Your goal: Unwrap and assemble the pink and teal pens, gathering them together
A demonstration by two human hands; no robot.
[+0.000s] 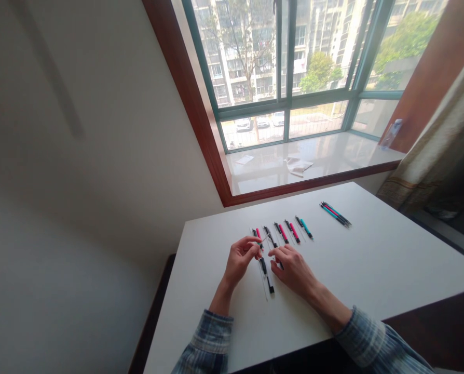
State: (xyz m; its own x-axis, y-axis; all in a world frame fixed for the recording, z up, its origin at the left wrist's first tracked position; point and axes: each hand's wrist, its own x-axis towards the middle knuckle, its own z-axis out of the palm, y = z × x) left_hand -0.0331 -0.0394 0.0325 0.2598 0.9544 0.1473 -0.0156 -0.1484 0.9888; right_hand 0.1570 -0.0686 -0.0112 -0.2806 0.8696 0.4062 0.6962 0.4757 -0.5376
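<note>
My left hand (243, 258) is closed in a pinch above the white table. A thin, pale rod-like pen part (265, 238) sticks out from its fingertips toward the upper right. Close by on the right, my right hand (292, 264) hovers low or rests over the table, fingers bent and apart. A dark piece shows under its thumb, partly hidden. Below and between the hands lie black pen parts (267, 274) with a clear thin tube beside them. Just beyond the fingers is a row of disassembled pens, with a black set (271, 236) and red sets (282, 233).
At the row's right end lies a teal pen set (304, 227). Several assembled pens (335, 214) lie together farther right on the white table (372, 259). A window sill behind holds a crumpled white cloth or paper (298, 166) and a clear bottle (391, 134). A wall stands left.
</note>
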